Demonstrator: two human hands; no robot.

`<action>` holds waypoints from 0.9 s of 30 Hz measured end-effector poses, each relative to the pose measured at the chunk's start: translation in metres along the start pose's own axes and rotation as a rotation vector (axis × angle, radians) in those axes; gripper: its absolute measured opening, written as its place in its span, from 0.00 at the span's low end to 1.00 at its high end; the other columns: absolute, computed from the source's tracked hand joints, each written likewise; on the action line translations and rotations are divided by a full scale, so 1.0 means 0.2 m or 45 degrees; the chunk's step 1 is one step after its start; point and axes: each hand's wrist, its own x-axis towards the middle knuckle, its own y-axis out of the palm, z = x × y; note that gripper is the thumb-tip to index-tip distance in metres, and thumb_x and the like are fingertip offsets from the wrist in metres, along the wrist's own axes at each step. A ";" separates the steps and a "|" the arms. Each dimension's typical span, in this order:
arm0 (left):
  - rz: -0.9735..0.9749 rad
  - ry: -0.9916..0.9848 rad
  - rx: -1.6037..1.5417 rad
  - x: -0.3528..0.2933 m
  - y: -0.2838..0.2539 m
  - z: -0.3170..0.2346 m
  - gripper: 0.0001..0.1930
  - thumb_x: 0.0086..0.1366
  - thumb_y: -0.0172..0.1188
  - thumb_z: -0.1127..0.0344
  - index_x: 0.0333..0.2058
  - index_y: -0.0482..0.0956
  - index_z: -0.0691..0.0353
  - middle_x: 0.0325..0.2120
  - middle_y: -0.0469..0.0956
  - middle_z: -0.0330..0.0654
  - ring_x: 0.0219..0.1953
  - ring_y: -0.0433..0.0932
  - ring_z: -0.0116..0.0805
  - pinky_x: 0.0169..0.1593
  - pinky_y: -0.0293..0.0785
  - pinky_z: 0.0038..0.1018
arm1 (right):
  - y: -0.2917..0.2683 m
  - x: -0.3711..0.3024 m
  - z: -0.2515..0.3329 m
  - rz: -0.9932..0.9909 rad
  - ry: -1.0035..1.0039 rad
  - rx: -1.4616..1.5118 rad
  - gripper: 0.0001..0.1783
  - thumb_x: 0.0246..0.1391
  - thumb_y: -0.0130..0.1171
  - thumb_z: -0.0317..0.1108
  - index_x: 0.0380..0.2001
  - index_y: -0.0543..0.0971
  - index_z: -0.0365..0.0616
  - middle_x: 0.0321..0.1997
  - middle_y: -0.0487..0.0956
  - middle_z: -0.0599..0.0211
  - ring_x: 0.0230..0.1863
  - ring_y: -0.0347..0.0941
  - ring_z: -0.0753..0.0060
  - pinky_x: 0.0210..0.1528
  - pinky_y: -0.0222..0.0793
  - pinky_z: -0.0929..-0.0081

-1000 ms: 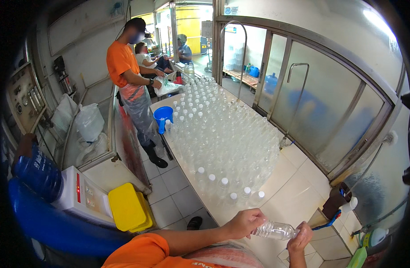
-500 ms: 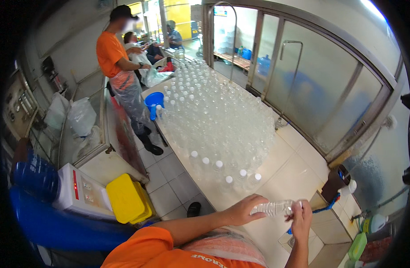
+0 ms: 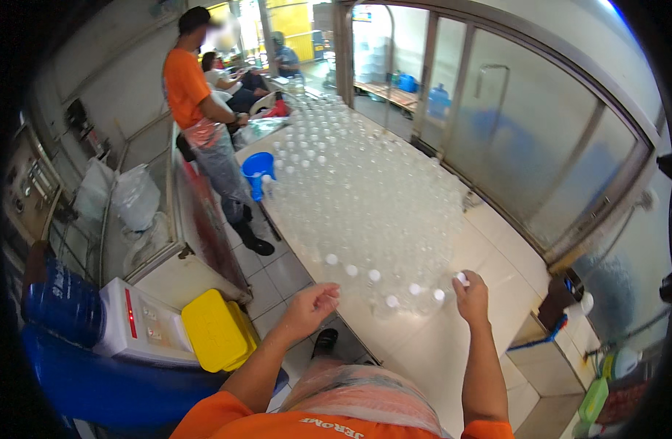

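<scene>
My right hand (image 3: 470,298) pinches the white cap of a clear plastic bottle (image 3: 462,278) that is upright at the right end of the near row. Its see-through body is hard to make out against the bottles behind. My left hand (image 3: 312,310) hovers by the table's left edge, fingers loosely curled and nothing in them. Several white-capped bottles (image 3: 414,290) stand between my hands. Beyond them, a dense mass of clear bottles (image 3: 365,197) covers much of the pale tiled table (image 3: 489,245).
A blue pail (image 3: 258,165) is at the table's left edge. On the left are a yellow container (image 3: 213,333) and a white box (image 3: 142,322). A person in an orange shirt (image 3: 185,88) stands at the far left. Frosted sliding panels (image 3: 533,124) line the right side.
The bottle held between both hands has moved forward to the near row with my right hand. My left hand has let go of it and moved left.
</scene>
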 end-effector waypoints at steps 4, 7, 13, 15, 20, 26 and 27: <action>-0.432 0.048 -0.088 0.21 -0.36 0.26 0.21 0.75 0.62 0.62 0.62 0.76 0.64 0.49 0.84 0.39 0.50 0.80 0.29 0.52 0.76 0.24 | 0.04 0.03 -0.05 -0.003 0.123 0.335 0.25 0.65 0.66 0.38 0.61 0.78 0.37 0.54 0.83 0.46 0.48 0.83 0.55 0.49 0.79 0.64; -0.795 -0.091 -0.326 0.46 -0.70 0.50 0.24 0.77 0.59 0.56 0.65 0.74 0.61 0.54 0.81 0.40 0.56 0.78 0.33 0.55 0.75 0.28 | -0.03 -0.10 -0.13 -0.160 0.406 0.398 0.31 0.67 0.63 0.39 0.69 0.70 0.38 0.61 0.78 0.43 0.54 0.80 0.56 0.47 0.79 0.64; -0.906 -0.562 -0.508 1.13 -1.24 0.98 0.32 0.75 0.56 0.41 0.70 0.69 0.51 0.65 0.71 0.43 0.59 0.74 0.41 0.53 0.74 0.39 | -0.07 -0.44 -0.15 -0.258 0.945 0.299 0.30 0.65 0.60 0.40 0.68 0.71 0.44 0.49 0.81 0.57 0.43 0.78 0.67 0.35 0.79 0.66; -0.783 -0.609 -0.450 1.33 -1.34 1.11 0.31 0.73 0.57 0.39 0.67 0.71 0.47 0.57 0.77 0.41 0.55 0.76 0.41 0.49 0.74 0.37 | -0.05 -0.49 -0.10 -0.320 0.946 0.334 0.31 0.64 0.61 0.41 0.67 0.71 0.42 0.50 0.82 0.55 0.44 0.78 0.66 0.36 0.78 0.66; -0.624 -0.625 -0.937 1.57 -1.44 1.29 0.15 0.72 0.62 0.47 0.43 0.81 0.51 0.29 0.75 0.32 0.25 0.72 0.28 0.24 0.64 0.29 | 0.00 -0.54 0.04 -0.457 0.970 0.300 0.32 0.63 0.62 0.40 0.68 0.71 0.41 0.58 0.81 0.49 0.51 0.80 0.61 0.45 0.79 0.64; -0.857 -0.465 -1.002 1.55 -1.56 1.26 0.14 0.78 0.57 0.50 0.42 0.77 0.55 0.27 0.68 0.32 0.24 0.66 0.25 0.26 0.62 0.25 | -0.05 -0.66 0.18 -0.675 0.927 0.143 0.29 0.62 0.65 0.38 0.63 0.76 0.35 0.49 0.85 0.51 0.50 0.82 0.62 0.52 0.78 0.67; -0.892 -0.451 -0.866 1.51 -1.58 1.23 0.15 0.78 0.56 0.50 0.42 0.77 0.57 0.27 0.68 0.33 0.24 0.66 0.25 0.26 0.62 0.25 | -0.08 -0.70 0.20 -0.703 0.932 0.112 0.28 0.62 0.65 0.37 0.63 0.76 0.35 0.49 0.85 0.52 0.49 0.82 0.63 0.52 0.78 0.67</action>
